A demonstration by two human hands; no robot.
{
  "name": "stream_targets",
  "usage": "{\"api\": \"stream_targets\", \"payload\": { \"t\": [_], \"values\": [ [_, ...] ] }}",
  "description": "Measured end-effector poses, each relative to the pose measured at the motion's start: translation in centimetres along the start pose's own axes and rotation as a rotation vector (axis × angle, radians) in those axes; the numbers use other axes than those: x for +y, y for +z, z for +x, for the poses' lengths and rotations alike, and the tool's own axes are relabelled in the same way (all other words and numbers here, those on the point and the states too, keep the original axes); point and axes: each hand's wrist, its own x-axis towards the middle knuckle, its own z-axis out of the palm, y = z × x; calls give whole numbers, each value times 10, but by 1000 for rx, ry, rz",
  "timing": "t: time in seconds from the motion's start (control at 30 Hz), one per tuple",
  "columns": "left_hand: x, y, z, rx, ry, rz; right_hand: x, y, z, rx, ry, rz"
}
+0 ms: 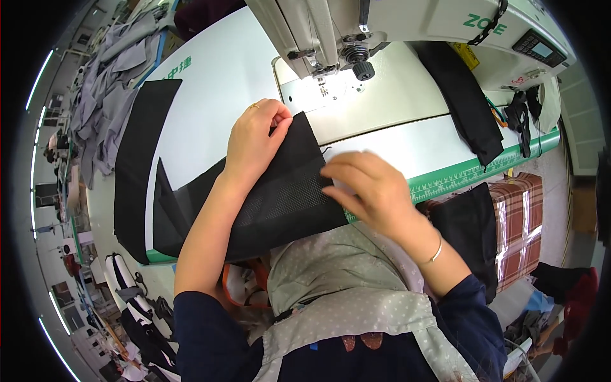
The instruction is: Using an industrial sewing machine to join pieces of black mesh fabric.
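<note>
Pinching black oblong mesh-patterned cloth panel [286, 191] at top corner: left hand [258, 140]; at right edge, grip unclear: right hand [375, 191].

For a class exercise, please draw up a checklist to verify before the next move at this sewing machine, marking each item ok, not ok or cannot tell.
1. Left hand on the black fabric piece with a dotted mesh panel: ok, fingers pinched at its upper edge.
2. Right hand gripping the fabric: cannot tell, blurred by its right edge.
3. Fabric beneath the needle of the white sewing machine: not ok, it lies short of it, nearer the person.
4. Fingers clear of the shiny metal needle plate: ok, both hands apart from it.
5. Long black cloth strip on the right clear of the fabric: ok, lying apart.
6. Needle threaded: cannot tell, too small.
</note>
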Motion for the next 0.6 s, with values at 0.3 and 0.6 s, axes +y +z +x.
{"api": "stream_targets", "payload": {
  "t": [0.3,0.6],
  "values": [
    [3,4,-2,-5,-28,4,27,-1,27,-279,-160,-361],
    [29,-4,-48,-120,218,294,30,0,28,-318,-140,-395]
  ]
}}
